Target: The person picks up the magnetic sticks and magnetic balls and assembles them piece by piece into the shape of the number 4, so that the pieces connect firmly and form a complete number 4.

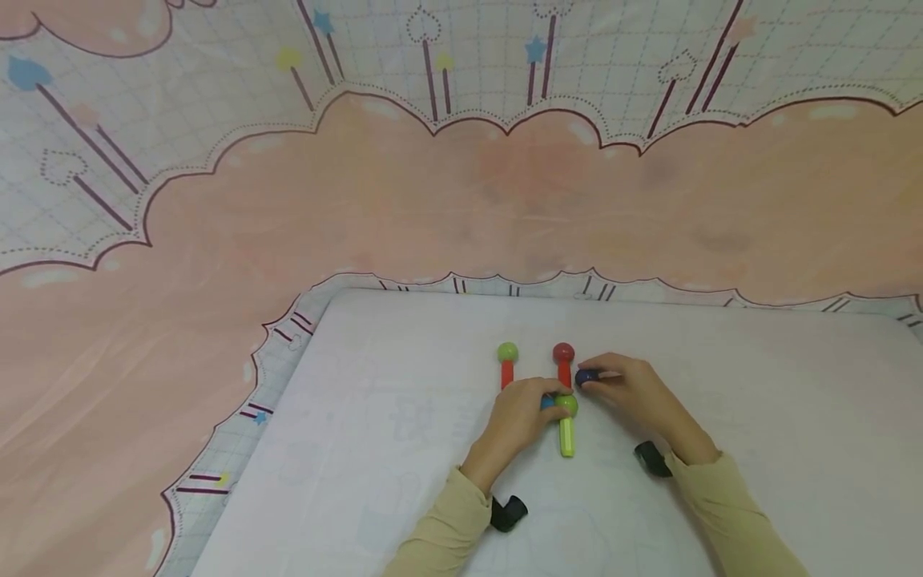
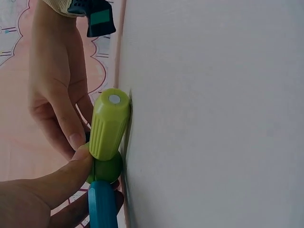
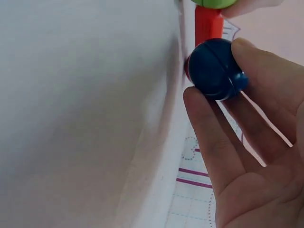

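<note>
My left hand (image 1: 513, 417) pinches a green ball (image 1: 567, 405) between thumb and fingers. From that ball a lime-green stick (image 1: 566, 437) points toward me, and a blue stick (image 2: 102, 204) runs off to the left, mostly behind the hand. A red stick (image 1: 564, 373) joins the green ball to a red ball (image 1: 563, 353) farther away. My right hand (image 1: 627, 381) holds a dark blue ball (image 3: 213, 69) by thumb and fingertips, just right of the red stick. Left of these, a second red stick (image 1: 507, 373) carries another green ball (image 1: 508, 352); its near end is hidden by my left hand.
The pieces lie on a white tabletop (image 1: 404, 344). Black wrist devices (image 1: 509, 514) show beside both tan sleeves (image 1: 447, 517). Beyond the table's far edge is a pink and white patterned cloth (image 1: 461, 200).
</note>
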